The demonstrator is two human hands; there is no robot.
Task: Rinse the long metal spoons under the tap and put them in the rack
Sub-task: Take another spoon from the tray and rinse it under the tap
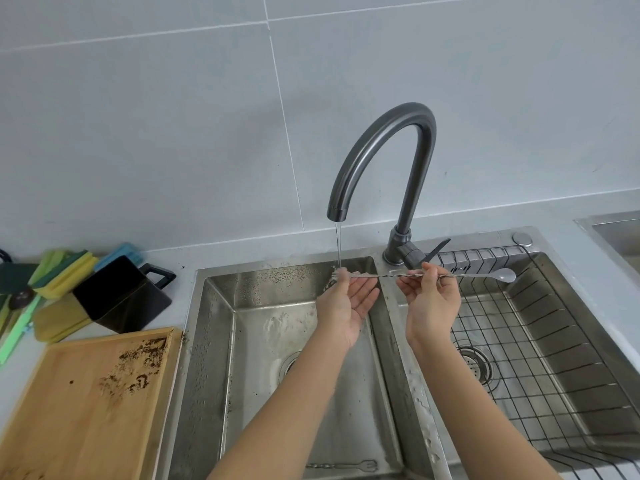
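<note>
A long metal spoon (388,275) with a twisted shaft lies level over the double sink, its bowl (506,275) pointing right above the wire rack (540,344). My right hand (431,299) pinches the shaft near its middle. My left hand (346,303), palm up, holds the spoon's left end in the thin stream from the dark tap (384,161). Another long utensil with a fork end (346,465) rests on the floor of the left basin (221,341).
A wooden board (86,403) smeared with brown crumbs sits left of the sink. Behind it are a black container (121,296) and stacked sponges (62,271). The rack fills the right basin over its drain (472,362). Tiled wall behind.
</note>
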